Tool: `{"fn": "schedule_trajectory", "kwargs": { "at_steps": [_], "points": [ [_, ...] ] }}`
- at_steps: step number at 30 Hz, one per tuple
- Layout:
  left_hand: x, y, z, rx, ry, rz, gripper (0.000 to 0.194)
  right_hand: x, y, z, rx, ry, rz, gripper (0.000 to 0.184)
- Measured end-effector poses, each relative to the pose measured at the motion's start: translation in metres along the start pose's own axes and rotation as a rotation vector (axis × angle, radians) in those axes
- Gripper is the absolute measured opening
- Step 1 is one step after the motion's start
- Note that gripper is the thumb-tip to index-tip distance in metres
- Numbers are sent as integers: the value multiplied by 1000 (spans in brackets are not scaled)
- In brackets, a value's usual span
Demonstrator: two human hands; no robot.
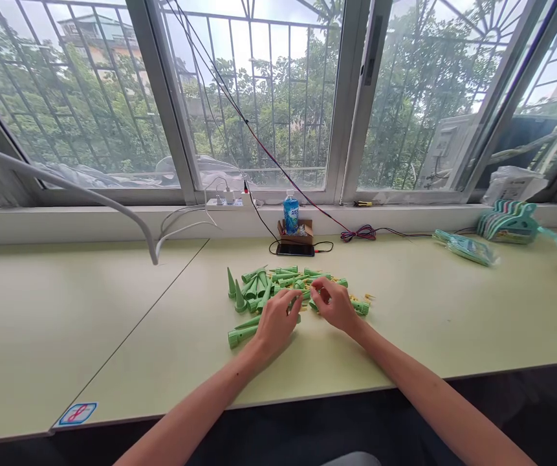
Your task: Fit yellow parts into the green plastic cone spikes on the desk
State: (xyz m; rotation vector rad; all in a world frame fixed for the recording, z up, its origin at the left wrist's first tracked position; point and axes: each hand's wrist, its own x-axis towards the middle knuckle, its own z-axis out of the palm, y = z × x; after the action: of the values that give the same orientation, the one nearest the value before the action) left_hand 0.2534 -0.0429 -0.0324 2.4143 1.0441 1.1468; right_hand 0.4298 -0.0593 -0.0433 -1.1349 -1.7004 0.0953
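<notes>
Green cones [264, 292] lie in a pile at the fingertips; left hand [278, 318] and right hand [337, 305] bend their fingers inward over it, whether gripping a piece cannot be determined. Tabletop [433, 310] extends to both sides of the pile, front edge [307, 397] on its near side. Beyond the pile: phone [295, 250], blue bottle [290, 213], then windows [268, 129].

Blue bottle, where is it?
Head view, just right of centre: the blue bottle stands at the cardboard box, behind the phone and beyond the green cones.
</notes>
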Motion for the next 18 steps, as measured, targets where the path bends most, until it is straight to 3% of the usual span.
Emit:
{"fn": "schedule_trajectory", "kwargs": {
  "at_steps": [7,18],
  "points": [
    [4,-7,-4,-73,84,-1,23,-1,-1,-1,17,-83,-45,16],
    [5,-8,-4,-65,100,34,22,-2,-6,-5,74,-175,-61,14]
  ]
}}
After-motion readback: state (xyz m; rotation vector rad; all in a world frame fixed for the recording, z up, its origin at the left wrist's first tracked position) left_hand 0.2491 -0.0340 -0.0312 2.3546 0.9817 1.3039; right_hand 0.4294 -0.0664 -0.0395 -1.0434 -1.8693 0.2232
